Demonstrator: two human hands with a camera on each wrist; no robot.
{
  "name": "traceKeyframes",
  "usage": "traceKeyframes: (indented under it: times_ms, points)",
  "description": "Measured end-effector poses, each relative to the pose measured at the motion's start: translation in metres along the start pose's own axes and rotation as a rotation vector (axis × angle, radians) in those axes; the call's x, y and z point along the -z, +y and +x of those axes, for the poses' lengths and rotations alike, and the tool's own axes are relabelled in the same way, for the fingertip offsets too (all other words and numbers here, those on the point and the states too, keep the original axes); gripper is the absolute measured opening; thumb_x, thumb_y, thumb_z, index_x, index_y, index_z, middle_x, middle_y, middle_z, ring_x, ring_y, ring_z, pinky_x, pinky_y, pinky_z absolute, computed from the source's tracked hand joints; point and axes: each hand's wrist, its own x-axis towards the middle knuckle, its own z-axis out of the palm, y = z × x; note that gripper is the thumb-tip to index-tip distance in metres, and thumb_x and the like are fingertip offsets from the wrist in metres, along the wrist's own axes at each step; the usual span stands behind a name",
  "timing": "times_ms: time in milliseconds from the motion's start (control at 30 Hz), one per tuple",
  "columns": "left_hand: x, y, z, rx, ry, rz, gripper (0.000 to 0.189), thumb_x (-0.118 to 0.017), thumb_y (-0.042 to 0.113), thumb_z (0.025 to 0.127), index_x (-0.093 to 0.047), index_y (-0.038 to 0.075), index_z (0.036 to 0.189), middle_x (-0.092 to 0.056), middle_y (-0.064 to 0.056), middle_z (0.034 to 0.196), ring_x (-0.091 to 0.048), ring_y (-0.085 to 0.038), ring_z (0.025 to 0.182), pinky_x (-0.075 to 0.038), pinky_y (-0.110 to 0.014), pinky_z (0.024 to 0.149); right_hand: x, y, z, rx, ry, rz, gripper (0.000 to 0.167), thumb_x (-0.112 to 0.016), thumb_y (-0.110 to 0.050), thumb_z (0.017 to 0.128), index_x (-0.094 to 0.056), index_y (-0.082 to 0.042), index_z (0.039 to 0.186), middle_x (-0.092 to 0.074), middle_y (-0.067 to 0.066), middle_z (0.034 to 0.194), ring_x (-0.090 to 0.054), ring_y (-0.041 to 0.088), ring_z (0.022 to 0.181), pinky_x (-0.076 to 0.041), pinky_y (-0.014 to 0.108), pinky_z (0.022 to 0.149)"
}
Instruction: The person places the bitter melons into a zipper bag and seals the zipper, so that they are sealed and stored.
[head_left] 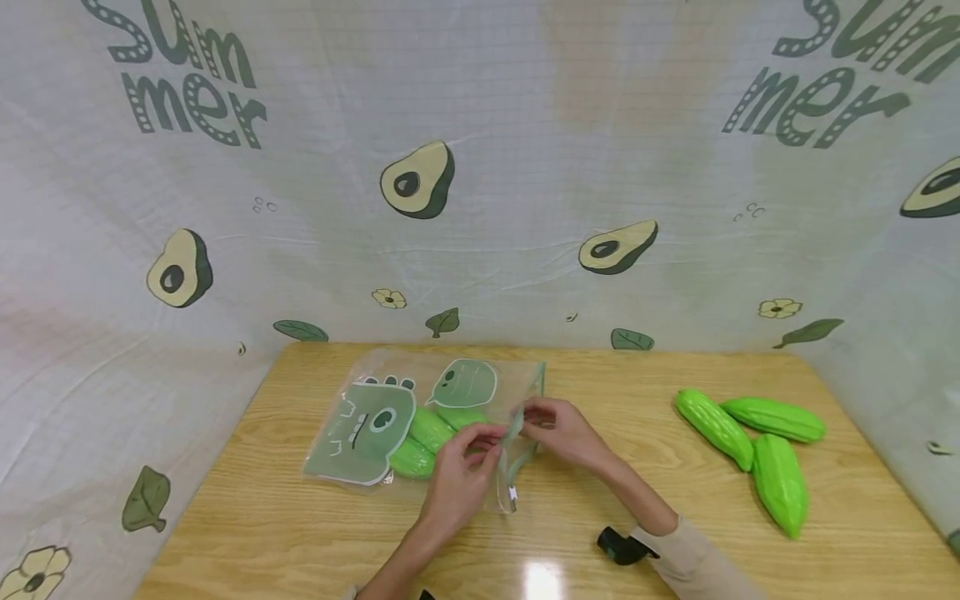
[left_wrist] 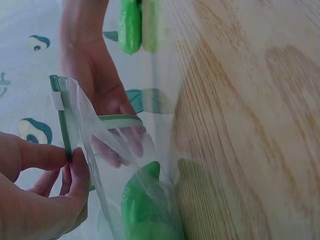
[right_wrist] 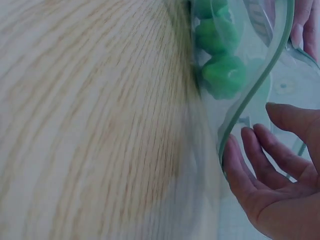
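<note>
A clear zip bag (head_left: 480,392) printed with a green monster lies on the table, its green-edged mouth facing right. Inside it are several bright green, ribbed gourds (head_left: 431,429). My left hand (head_left: 459,475) pinches the near edge of the mouth between thumb and fingers; in the left wrist view a white slider (left_wrist: 57,100) sits on the green zip strip (left_wrist: 64,125) above the fingertips. At the far side of the mouth is my right hand (head_left: 562,429). Its fingers (right_wrist: 255,155) lie loosely bent against the green rim, the thumb held apart from them.
Three more green gourds (head_left: 780,479) lie together on the right of the wooden table (head_left: 615,375). A light curtain (head_left: 510,183) with avocado prints hangs behind and at both sides. A black strap piece (head_left: 624,546) is at the right wrist.
</note>
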Motion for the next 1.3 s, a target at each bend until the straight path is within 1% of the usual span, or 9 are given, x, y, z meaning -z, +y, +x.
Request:
traceKeyframes:
  times_ms: [100, 267, 367, 567, 733, 867, 1000, 1200, 1300]
  points:
    - [0.000, 0.000, 0.000, 0.005, 0.001, 0.007, 0.021, -0.064, -0.009, 0.095, -0.070, 0.000, 0.113, -0.068, -0.011, 0.106, -0.066, -0.024, 0.099, -0.058, -0.029, 0.089, 0.003, 0.000, -0.003, -0.009, 0.009, -0.014, 0.022, -0.068, -0.014, 0.100, -0.071, 0.000, 0.117, -0.073, 0.011, 0.111, -0.069, 0.027, 0.106, -0.056, 0.042, 0.096]
    - [0.000, 0.000, 0.001, 0.012, 0.003, 0.012, 0.021, -0.065, -0.007, 0.095, -0.070, 0.001, 0.113, -0.069, -0.010, 0.106, -0.065, -0.023, 0.099, -0.057, -0.028, 0.090, 0.009, -0.001, -0.008, -0.044, 0.029, -0.008, 0.026, -0.070, -0.020, 0.099, -0.070, -0.002, 0.119, -0.073, 0.009, 0.113, -0.068, 0.026, 0.108, -0.056, 0.038, 0.096]
    - [0.000, -0.001, 0.001, 0.003, 0.002, 0.013, 0.020, -0.065, -0.007, 0.095, -0.070, 0.001, 0.113, -0.069, -0.010, 0.107, -0.066, -0.023, 0.099, -0.058, -0.029, 0.089, 0.012, -0.001, -0.012, -0.056, 0.041, -0.007, 0.026, -0.070, -0.020, 0.099, -0.070, -0.002, 0.119, -0.072, 0.009, 0.114, -0.068, 0.026, 0.108, -0.056, 0.038, 0.097]
    - [0.000, -0.003, 0.001, 0.002, 0.010, 0.026, 0.020, -0.066, -0.007, 0.094, -0.071, 0.001, 0.112, -0.070, -0.010, 0.106, -0.066, -0.023, 0.098, -0.058, -0.030, 0.088, 0.018, -0.001, -0.018, -0.043, 0.055, -0.024, 0.026, -0.069, -0.016, 0.100, -0.069, 0.002, 0.119, -0.072, 0.013, 0.114, -0.068, 0.029, 0.108, -0.055, 0.042, 0.098]
    - [0.001, -0.003, 0.001, 0.007, 0.010, 0.019, 0.020, -0.066, -0.006, 0.094, -0.071, 0.000, 0.113, -0.070, -0.011, 0.107, -0.066, -0.025, 0.100, -0.058, -0.033, 0.090, 0.023, -0.001, -0.022, -0.040, 0.075, -0.042, 0.027, -0.070, -0.016, 0.099, -0.069, 0.003, 0.119, -0.072, 0.015, 0.114, -0.069, 0.029, 0.107, -0.056, 0.039, 0.097]
    - [0.001, -0.001, 0.001, 0.004, 0.009, 0.010, 0.020, -0.067, -0.006, 0.094, -0.071, 0.000, 0.113, -0.070, -0.012, 0.108, -0.066, -0.026, 0.100, -0.058, -0.033, 0.090, 0.026, 0.001, -0.026, -0.058, 0.111, -0.068, 0.026, -0.072, -0.018, 0.098, -0.071, 0.001, 0.116, -0.073, 0.011, 0.111, -0.069, 0.026, 0.105, -0.056, 0.036, 0.095]
    - [0.000, -0.001, 0.001, 0.006, 0.010, 0.003, 0.020, -0.067, -0.006, 0.094, -0.071, 0.000, 0.112, -0.070, -0.011, 0.107, -0.066, -0.025, 0.099, -0.058, -0.031, 0.088, 0.030, 0.004, -0.031, -0.064, 0.129, -0.082, 0.026, -0.072, -0.018, 0.098, -0.071, 0.001, 0.115, -0.073, 0.010, 0.110, -0.070, 0.026, 0.105, -0.056, 0.037, 0.095]
    - [0.000, -0.002, 0.002, 0.005, 0.010, -0.001, 0.020, -0.066, -0.007, 0.093, -0.071, -0.001, 0.112, -0.070, -0.012, 0.107, -0.065, -0.026, 0.099, -0.058, -0.031, 0.088, 0.036, 0.007, -0.040, -0.043, 0.136, -0.090, 0.026, -0.071, -0.016, 0.098, -0.069, 0.004, 0.116, -0.073, 0.015, 0.111, -0.070, 0.026, 0.104, -0.056, 0.038, 0.097]
    - [0.000, -0.002, 0.001, 0.006, 0.011, 0.002, 0.020, -0.067, -0.006, 0.094, -0.071, 0.000, 0.112, -0.070, -0.012, 0.107, -0.066, -0.026, 0.100, -0.058, -0.032, 0.089, 0.039, 0.008, -0.043, -0.036, 0.148, -0.098, 0.027, -0.072, -0.017, 0.098, -0.070, 0.003, 0.116, -0.073, 0.015, 0.112, -0.070, 0.025, 0.104, -0.056, 0.039, 0.097]
